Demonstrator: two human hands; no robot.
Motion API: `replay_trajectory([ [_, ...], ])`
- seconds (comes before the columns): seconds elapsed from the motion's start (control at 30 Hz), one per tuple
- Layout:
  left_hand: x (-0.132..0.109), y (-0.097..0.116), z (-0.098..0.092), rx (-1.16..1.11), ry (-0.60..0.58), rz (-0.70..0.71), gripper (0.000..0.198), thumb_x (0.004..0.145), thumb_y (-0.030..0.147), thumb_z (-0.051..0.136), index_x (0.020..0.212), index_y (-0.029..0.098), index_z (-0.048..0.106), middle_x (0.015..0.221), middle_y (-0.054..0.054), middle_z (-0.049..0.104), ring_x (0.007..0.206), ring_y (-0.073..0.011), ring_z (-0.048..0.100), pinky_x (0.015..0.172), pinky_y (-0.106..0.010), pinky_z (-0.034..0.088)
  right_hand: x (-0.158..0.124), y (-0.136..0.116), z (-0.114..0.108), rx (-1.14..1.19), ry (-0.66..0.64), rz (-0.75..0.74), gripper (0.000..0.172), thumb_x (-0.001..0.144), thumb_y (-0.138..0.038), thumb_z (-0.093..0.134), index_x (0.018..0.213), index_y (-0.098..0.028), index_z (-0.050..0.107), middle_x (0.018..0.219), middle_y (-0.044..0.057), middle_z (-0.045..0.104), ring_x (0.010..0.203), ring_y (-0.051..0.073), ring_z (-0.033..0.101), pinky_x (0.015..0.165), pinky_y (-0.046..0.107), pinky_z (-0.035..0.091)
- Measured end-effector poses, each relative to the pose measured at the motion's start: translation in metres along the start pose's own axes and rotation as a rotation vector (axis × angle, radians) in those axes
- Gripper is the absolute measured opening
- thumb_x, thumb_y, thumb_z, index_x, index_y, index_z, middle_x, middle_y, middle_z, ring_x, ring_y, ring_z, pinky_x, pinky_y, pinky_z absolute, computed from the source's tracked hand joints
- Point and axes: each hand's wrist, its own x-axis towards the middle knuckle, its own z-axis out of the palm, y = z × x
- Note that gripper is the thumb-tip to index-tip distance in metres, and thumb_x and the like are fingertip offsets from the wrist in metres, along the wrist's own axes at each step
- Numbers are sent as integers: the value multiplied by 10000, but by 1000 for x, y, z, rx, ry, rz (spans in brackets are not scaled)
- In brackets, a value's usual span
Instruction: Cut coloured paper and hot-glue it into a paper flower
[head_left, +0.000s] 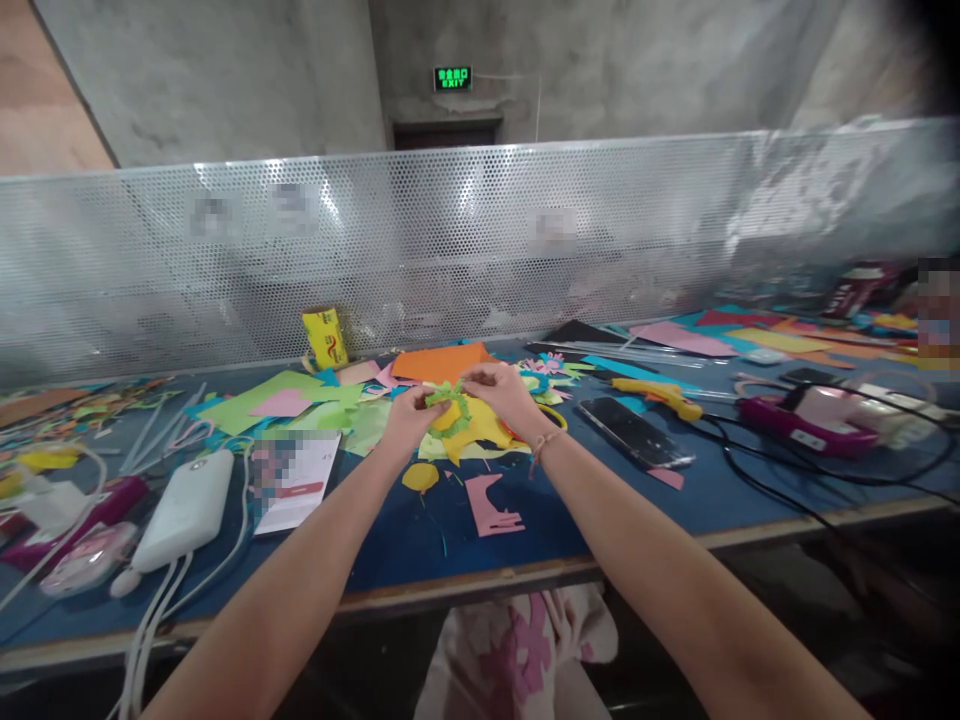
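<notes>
In the head view, a small piece of frilly green cut paper (448, 396) is pinched between both hands above the blue table. My left hand (409, 418) grips it from the left, and the fingers of my right hand (496, 388) close on its upper right edge. Yellow paper (484, 430) lies just beneath and behind the hands. Closer to me are a round yellow paper piece (420, 477) and a pink paper scrap (491, 505) with notches cut out.
A white power bank (187, 508) with cables and a printed card (315, 480) lie left. On the right are a black phone (637, 432), a yellow glue gun (658, 394) and a purple power strip (806, 425). A perforated metal screen (450, 250) runs along the back.
</notes>
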Motion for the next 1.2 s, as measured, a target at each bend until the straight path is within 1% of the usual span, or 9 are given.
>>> replay_trajectory([
  [0.1,2,-3,0,16,-3,77,249,610,332,659,787,158,637,656,3,569,669,-148,523,582,-239,392,0,2,2,-11,-18,15,119,635,-225,605,721,-146,628,690,27,642,640,117,581,653,267,462],
  [0.2,3,-5,0,-20,-23,78,254,606,309,661,805,154,627,690,-4,587,689,-149,535,609,-241,406,0,6,3,-9,-34,18,123,642,-233,599,727,-151,633,695,25,645,647,116,583,650,263,463],
  [0.4,3,-6,-1,17,-8,89,242,605,273,657,809,148,622,810,-38,624,711,-148,550,654,-255,416,0,10,4,37,-64,24,170,651,-272,610,764,-149,640,715,29,642,649,112,581,652,259,474],
  [0.53,4,-7,-1,19,-15,112,242,615,254,644,836,155,628,841,-46,626,749,-158,555,689,-268,421,0,10,3,72,-83,44,164,649,-258,618,766,-145,644,716,29,639,652,108,580,664,260,477],
  [0.77,1,-3,0,22,-15,143,216,633,265,623,825,166,627,790,-19,622,753,-158,553,677,-253,421,0,6,3,122,-80,105,154,620,-247,642,739,-150,645,685,14,626,645,103,572,675,268,482],
  [0.93,-1,1,0,36,-1,89,203,637,298,625,791,168,641,738,-11,609,704,-156,544,628,-249,412,0,5,2,194,-63,144,176,618,-203,645,788,-163,625,697,8,620,649,102,576,667,263,492],
  [1.1,1,-4,-1,-5,-44,51,224,639,330,627,787,164,650,707,-9,600,651,-148,539,599,-251,409,-1,2,2,242,-89,195,182,641,-197,637,818,-161,617,721,17,631,658,100,579,680,266,493],
  [1.2,2,-6,-2,11,-48,63,223,645,330,623,793,165,653,707,-12,603,643,-148,535,596,-252,408,-2,1,2,269,-95,219,186,647,-197,641,829,-163,618,741,20,637,668,98,581,686,265,492],
])
